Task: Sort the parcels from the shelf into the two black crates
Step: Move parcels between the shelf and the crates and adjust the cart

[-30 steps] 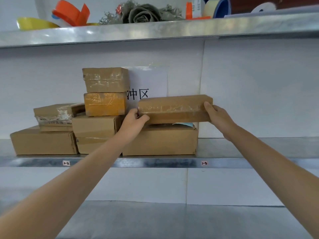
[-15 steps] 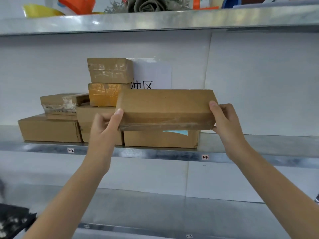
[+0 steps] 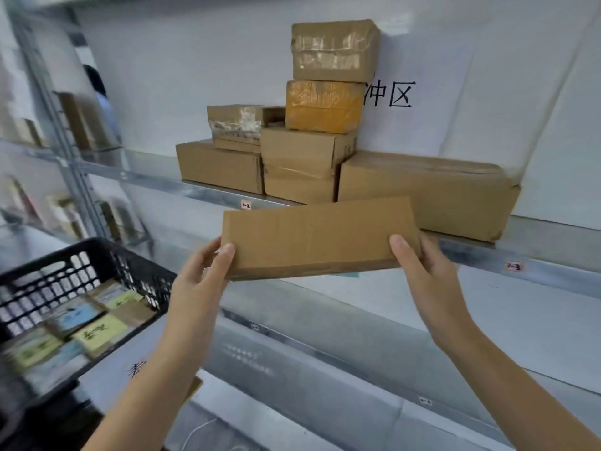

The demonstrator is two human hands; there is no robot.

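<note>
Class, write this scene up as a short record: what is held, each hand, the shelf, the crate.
Held: flat parcel, in the air in front of the shelf
Left grip: left hand holds the parcel's left end, thumb on its front face
Right grip: right hand holds its right end, thumb on front
Stock: six parcels on the shelf, some stacked
Bin: black crate at lower left, with labelled parcels inside; labels too blurred to read
Second bin: not in view
</note>
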